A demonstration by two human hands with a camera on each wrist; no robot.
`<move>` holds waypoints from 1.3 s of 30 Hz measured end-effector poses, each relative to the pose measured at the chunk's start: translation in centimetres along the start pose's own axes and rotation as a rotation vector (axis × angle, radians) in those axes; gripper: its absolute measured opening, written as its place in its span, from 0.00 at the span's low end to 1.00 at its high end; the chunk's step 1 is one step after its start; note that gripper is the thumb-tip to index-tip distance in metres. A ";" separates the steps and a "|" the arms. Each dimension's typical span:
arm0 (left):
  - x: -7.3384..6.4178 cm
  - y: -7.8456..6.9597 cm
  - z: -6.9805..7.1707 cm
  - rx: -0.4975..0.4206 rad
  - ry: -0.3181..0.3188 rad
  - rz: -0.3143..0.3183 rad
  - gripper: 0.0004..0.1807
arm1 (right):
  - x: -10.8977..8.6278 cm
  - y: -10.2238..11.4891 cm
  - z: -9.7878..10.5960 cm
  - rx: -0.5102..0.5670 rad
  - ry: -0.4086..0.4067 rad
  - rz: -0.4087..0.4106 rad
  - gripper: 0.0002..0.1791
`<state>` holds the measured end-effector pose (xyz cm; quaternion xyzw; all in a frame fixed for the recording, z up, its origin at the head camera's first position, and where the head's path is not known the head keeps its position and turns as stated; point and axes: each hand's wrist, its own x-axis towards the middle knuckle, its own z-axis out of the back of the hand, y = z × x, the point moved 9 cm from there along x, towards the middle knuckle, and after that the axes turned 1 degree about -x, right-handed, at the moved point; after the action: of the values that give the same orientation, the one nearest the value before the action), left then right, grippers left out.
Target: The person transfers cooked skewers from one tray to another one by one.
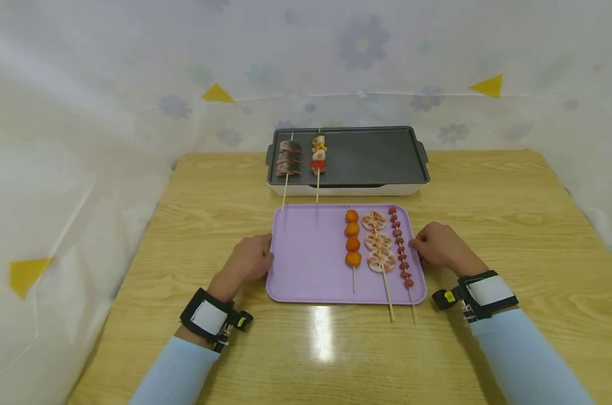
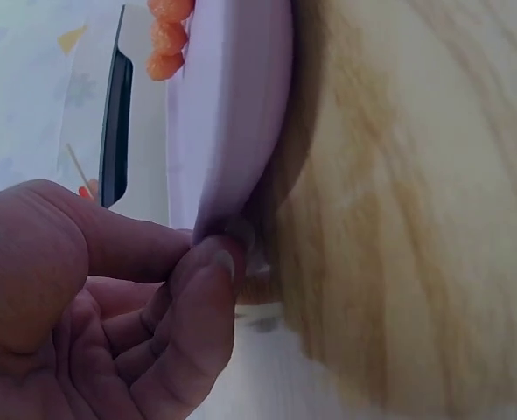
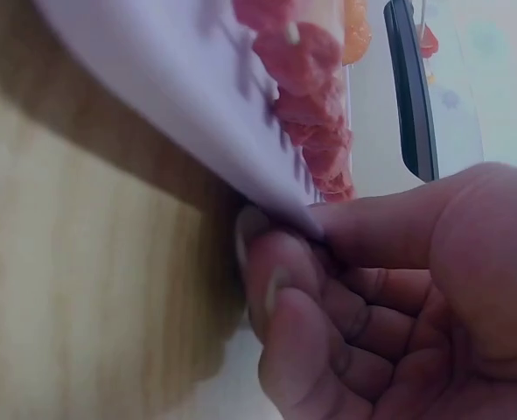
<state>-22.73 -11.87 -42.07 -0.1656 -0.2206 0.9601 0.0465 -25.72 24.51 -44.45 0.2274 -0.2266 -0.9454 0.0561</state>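
Note:
My left hand (image 1: 248, 257) pinches the left rim of a purple tray (image 1: 306, 253), thumb on top and curled fingers under the edge, as the left wrist view shows. At the opposite rim, my right hand (image 1: 440, 244) pinches the tray the same way. On the tray's right half lie three skewers: one of orange balls (image 1: 352, 229), one of lotus root slices (image 1: 378, 242) and one of small red meat pieces (image 1: 400, 247). The stick ends of the lotus root and meat skewers stick out past the near rim.
Behind the tray stands a rectangular grill (image 1: 372, 154) with a dark plate. A fish-chunk skewer (image 1: 289, 158) and a mixed skewer (image 1: 318, 154) lie on its left side, sticks overhanging the front. Patterned sheeting (image 1: 361, 62) surrounds the wooden table (image 1: 220, 185).

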 end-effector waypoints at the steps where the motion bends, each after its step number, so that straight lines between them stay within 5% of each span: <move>1: 0.0 -0.1 0.1 0.009 -0.023 -0.011 0.27 | 0.0 0.0 0.1 -0.002 0.008 0.000 0.18; 6: -0.3 -1.7 1.3 0.134 -0.158 -0.101 0.04 | 0.1 0.3 0.2 -0.015 0.016 -0.004 0.17; 10: -0.1 -4.3 3.4 0.208 -0.244 -0.151 0.07 | 0.1 0.3 0.1 -0.023 0.012 -0.016 0.17; 16: 2.8 -9.4 8.1 0.054 -0.394 -0.255 0.17 | 0.0 -0.1 0.0 -0.020 0.013 -0.034 0.16; 21: 6.3 -11.0 9.9 -0.047 -0.512 -0.261 0.15 | 0.0 0.1 0.5 -0.040 -0.024 -0.017 0.16; 27: 9.1 -11.1 8.8 -0.044 -0.402 -0.134 0.22 | -0.2 0.7 0.0 -0.025 -0.009 -0.011 0.15; 33: 9.9 -11.1 7.9 0.034 -0.334 -0.052 0.19 | -0.7 1.3 0.0 -0.020 -0.034 -0.009 0.16; 39: 10.2 -10.0 7.2 -0.050 -0.315 0.008 0.20 | -1.0 2.1 -0.1 -0.011 -0.043 0.018 0.16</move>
<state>-34.64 -4.16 -34.57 -0.0150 -0.2483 0.9686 0.0034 -24.79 22.84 -43.20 0.2049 -0.2247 -0.9507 0.0610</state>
